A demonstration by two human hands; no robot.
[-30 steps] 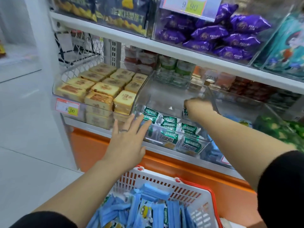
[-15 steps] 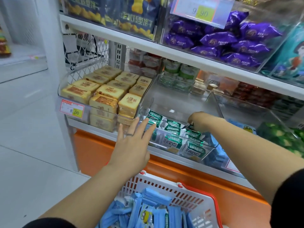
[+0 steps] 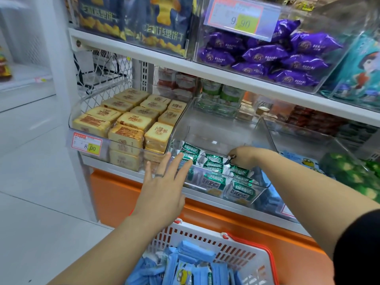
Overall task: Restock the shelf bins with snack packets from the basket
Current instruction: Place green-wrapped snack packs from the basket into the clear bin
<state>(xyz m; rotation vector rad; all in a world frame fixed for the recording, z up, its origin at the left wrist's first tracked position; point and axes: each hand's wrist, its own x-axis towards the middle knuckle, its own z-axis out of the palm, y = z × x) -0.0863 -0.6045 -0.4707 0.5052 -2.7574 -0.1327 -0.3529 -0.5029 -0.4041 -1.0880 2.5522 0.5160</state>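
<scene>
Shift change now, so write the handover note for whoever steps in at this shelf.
Left hand: open, fingers spread at the front wall of the clear bin.
Right hand: inside that bin, pinching a green packet.
Done: green packets lie along the bin's front; its back is bare.
Left: blue packets in the basket below, not yet shelved.

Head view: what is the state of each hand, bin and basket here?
left hand, open, fingers spread before the middle bin.
right hand, inside the middle bin, fingers curled at green packets; hold unclear.
middle bin, partly filled, rear bare.
left bin, full of yellow packets.
basket, holding blue packets.
</scene>
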